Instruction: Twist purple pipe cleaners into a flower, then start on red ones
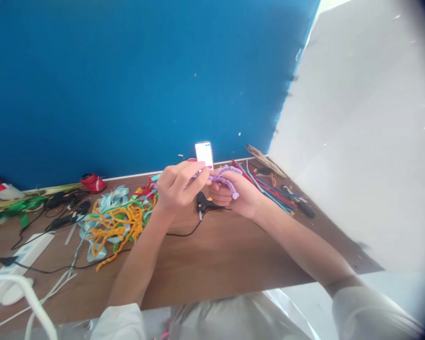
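Both my hands meet above the brown table (212, 255), near its far edge. My left hand (179, 185) pinches one end of a purple pipe cleaner (224, 175) between thumb and fingers. My right hand (239, 194) is curled round the other part of the same purple pipe cleaner, whose fuzzy end hangs over my fingers. A black glue gun (204, 204) lies on the table just under my hands, its black cord running toward me.
A tangle of orange, green and pale blue pipe cleaners and ribbon (116, 222) lies left of my hands. Red and blue pipe cleaners (265, 186) lie to the right. A lit phone (204, 153) leans on the blue wall. A white power strip (17, 259) and cables sit far left.
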`<state>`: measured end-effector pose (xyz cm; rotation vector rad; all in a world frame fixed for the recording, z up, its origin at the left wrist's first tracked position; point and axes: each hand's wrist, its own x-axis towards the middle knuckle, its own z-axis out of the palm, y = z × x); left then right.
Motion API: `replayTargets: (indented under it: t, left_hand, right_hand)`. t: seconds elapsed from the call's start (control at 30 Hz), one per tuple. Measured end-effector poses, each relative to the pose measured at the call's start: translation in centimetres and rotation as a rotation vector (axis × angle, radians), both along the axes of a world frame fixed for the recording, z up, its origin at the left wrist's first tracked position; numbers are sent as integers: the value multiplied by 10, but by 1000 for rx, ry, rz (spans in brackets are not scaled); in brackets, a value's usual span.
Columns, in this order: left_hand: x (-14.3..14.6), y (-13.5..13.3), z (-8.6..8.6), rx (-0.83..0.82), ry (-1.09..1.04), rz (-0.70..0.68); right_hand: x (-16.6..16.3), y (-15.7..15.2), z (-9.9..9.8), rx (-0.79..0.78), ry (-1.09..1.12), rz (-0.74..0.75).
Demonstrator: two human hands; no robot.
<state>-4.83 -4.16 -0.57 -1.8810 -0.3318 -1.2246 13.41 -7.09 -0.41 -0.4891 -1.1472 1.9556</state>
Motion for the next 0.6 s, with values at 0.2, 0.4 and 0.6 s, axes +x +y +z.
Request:
replayTargets:
  t: [0.2, 0.4, 0.6]
  left_hand:
    - [1, -4, -2, 10, -45, 48]
    - [-7, 1, -8, -64, 49, 63]
    - [-7, 9, -11, -47, 10, 40]
  right_hand:
    - [1, 0, 2, 9, 25, 5]
    - [3, -5, 9, -46, 63, -96]
    - [1, -2, 3, -62, 43, -63]
